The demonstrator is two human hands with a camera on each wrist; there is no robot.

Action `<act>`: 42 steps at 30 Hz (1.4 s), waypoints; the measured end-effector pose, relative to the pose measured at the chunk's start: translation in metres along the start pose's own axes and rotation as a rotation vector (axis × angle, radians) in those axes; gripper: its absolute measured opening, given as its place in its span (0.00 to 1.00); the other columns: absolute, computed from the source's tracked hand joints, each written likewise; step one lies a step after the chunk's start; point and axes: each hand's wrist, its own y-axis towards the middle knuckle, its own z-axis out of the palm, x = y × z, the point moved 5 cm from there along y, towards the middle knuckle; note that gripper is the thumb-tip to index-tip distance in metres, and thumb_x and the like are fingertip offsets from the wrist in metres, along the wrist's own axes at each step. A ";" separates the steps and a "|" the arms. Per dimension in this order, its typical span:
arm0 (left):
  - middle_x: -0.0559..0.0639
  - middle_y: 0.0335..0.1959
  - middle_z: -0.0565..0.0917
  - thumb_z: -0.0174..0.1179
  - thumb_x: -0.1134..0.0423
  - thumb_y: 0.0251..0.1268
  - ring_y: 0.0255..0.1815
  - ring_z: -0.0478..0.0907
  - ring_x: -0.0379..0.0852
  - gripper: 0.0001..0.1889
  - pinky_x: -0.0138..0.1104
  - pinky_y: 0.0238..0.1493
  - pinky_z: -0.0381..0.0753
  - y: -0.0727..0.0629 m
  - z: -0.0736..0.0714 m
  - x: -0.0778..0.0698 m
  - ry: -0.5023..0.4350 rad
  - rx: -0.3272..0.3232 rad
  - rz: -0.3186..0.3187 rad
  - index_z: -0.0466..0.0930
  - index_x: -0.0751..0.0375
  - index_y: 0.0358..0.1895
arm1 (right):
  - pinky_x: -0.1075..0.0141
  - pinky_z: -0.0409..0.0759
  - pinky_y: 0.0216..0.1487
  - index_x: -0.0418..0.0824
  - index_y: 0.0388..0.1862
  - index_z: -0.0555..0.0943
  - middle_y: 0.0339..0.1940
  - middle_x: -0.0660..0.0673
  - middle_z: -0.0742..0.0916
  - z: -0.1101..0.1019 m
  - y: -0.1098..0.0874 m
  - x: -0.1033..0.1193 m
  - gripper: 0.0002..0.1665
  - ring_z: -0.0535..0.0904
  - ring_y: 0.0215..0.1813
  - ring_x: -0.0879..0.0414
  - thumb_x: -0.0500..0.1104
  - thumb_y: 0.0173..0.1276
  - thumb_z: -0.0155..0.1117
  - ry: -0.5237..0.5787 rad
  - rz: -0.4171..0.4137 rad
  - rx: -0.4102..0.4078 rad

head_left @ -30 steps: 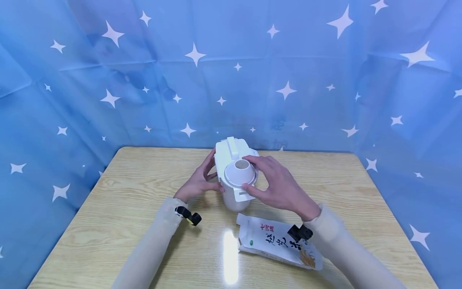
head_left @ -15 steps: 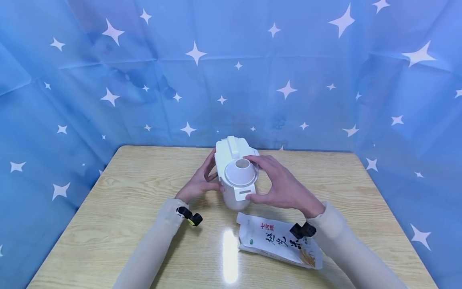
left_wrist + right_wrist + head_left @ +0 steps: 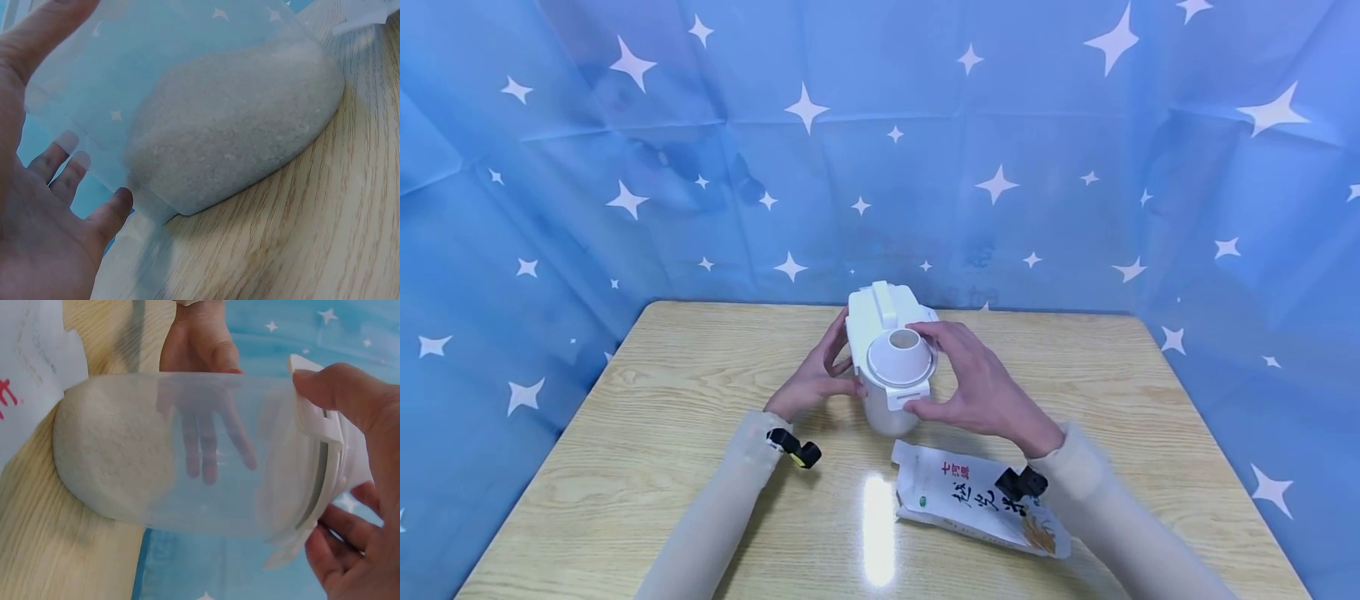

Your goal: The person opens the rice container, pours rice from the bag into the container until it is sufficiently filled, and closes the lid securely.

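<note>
A translucent rice container point(image 3: 887, 417) stands upright on the table, partly filled with rice point(image 3: 231, 125). Its white lid point(image 3: 865, 310) carries a bar handle, a round raised cap point(image 3: 898, 358) and side clips. My left hand point(image 3: 812, 379) holds the container's left side, thumb at the front and fingers behind, seen through the wall in the right wrist view. My right hand point(image 3: 981, 379) spans the lid from the right. Its thumb rests on the front clip point(image 3: 315, 419), which sticks out from the wall, while the fingers reach the lid's far edge. Another clip point(image 3: 287, 550) also juts outward.
A white printed rice bag point(image 3: 970, 500) lies flat in front of the container, partly under the right forearm. Behind the wooden table point(image 3: 700, 467) hangs a blue curtain point(image 3: 880, 167) with white stars, close to the container.
The front clip has tilted under my right thumb, its slotted face showing most half a second ago and less now. The right hand shifted slightly; the left hand and the container kept their place.
</note>
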 end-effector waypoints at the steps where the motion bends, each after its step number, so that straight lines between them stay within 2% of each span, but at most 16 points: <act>1: 0.35 0.85 0.49 0.78 0.74 0.50 0.87 0.43 0.44 0.67 0.56 0.83 0.56 0.000 0.000 0.000 0.001 -0.002 0.001 0.40 0.20 0.81 | 0.52 0.83 0.64 0.50 0.76 0.67 0.70 0.48 0.78 0.000 0.000 0.000 0.56 0.75 0.66 0.52 0.59 0.51 0.84 -0.004 0.001 -0.004; 8: 0.35 0.85 0.50 0.78 0.73 0.49 0.86 0.45 0.43 0.67 0.54 0.82 0.58 0.000 0.000 -0.001 0.007 -0.019 -0.008 0.41 0.20 0.81 | 0.52 0.83 0.62 0.52 0.75 0.68 0.68 0.49 0.78 0.001 0.000 0.000 0.55 0.75 0.65 0.53 0.60 0.51 0.84 -0.024 0.002 -0.032; 16: 0.37 0.85 0.51 0.79 0.73 0.47 0.86 0.46 0.44 0.68 0.54 0.82 0.60 -0.001 0.001 -0.005 0.010 -0.039 -0.013 0.42 0.20 0.81 | 0.51 0.85 0.58 0.48 0.73 0.70 0.64 0.48 0.81 0.001 0.002 0.003 0.52 0.77 0.64 0.51 0.56 0.51 0.83 -0.060 -0.058 -0.108; 26: 0.37 0.85 0.49 0.80 0.70 0.49 0.87 0.44 0.44 0.67 0.54 0.82 0.59 -0.002 0.002 -0.002 0.011 -0.033 -0.013 0.41 0.22 0.81 | 0.50 0.83 0.61 0.50 0.74 0.69 0.65 0.49 0.81 0.004 0.001 0.000 0.53 0.76 0.65 0.52 0.56 0.50 0.84 -0.046 -0.037 -0.098; 33: 0.39 0.85 0.51 0.78 0.73 0.49 0.86 0.47 0.46 0.66 0.51 0.81 0.63 -0.001 0.003 -0.004 -0.008 -0.024 -0.005 0.43 0.25 0.82 | 0.50 0.81 0.65 0.50 0.77 0.65 0.68 0.48 0.78 0.001 -0.002 -0.001 0.54 0.74 0.68 0.51 0.54 0.55 0.82 -0.027 -0.015 -0.020; 38: 0.43 0.84 0.57 0.82 0.69 0.45 0.85 0.53 0.49 0.65 0.48 0.78 0.68 -0.005 0.001 -0.012 0.052 -0.062 0.027 0.47 0.30 0.82 | 0.50 0.80 0.69 0.53 0.79 0.65 0.70 0.49 0.78 -0.013 0.001 -0.004 0.50 0.76 0.69 0.52 0.46 0.59 0.80 0.077 -0.048 0.092; 42: 0.44 0.83 0.58 0.82 0.66 0.48 0.84 0.55 0.50 0.62 0.48 0.78 0.70 -0.013 0.001 -0.016 0.093 -0.076 0.041 0.49 0.33 0.82 | 0.50 0.80 0.69 0.53 0.77 0.68 0.71 0.51 0.78 -0.023 0.004 -0.010 0.45 0.77 0.69 0.52 0.42 0.63 0.77 0.154 -0.034 0.163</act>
